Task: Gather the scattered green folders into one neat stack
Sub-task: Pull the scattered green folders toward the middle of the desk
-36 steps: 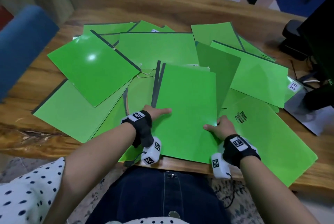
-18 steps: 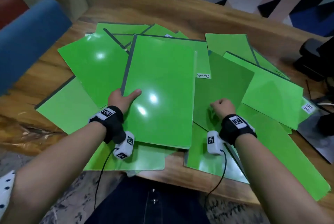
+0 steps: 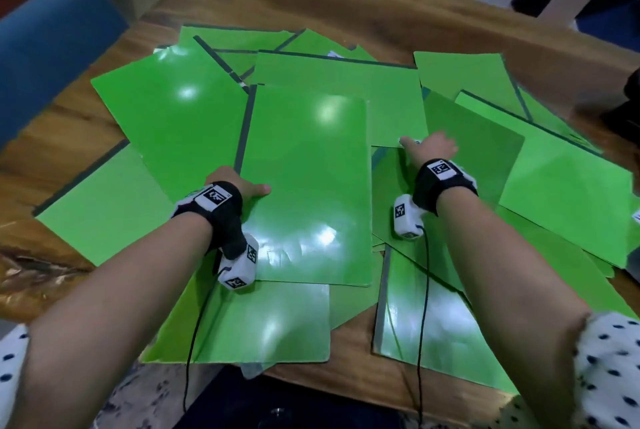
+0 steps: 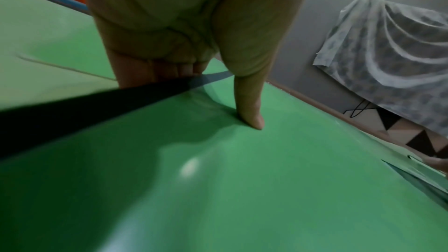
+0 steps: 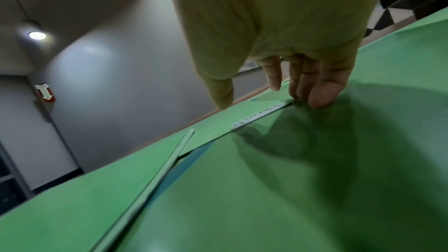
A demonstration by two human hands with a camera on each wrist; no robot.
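Observation:
Several green folders lie fanned and overlapping across the wooden table (image 3: pixel 346 9). My left hand (image 3: pixel 242 186) grips the left spine edge of the top centre folder (image 3: pixel 308 179). In the left wrist view the thumb (image 4: pixel 252 120) presses on its cover (image 4: pixel 242 179) and the fingers are tucked under the dark spine. My right hand (image 3: pixel 427 146) reaches forward with nearly straight fingers. Its fingertips (image 5: pixel 320 101) touch the corner of a folder with a white label (image 5: pixel 257 116), next to a darker green folder (image 3: pixel 474 137).
A blue chair back (image 3: pixel 52 40) stands at the left of the table. Dark objects (image 3: pixel 628 106) sit at the right edge. Two folders (image 3: pixel 249 331) overhang the table's front edge near my body. Bare wood shows along the far side.
The right hand let go of the centre folder and moved forward to the labelled folder's corner. The left hand carried the centre folder away from the front edge onto the pile and still holds it.

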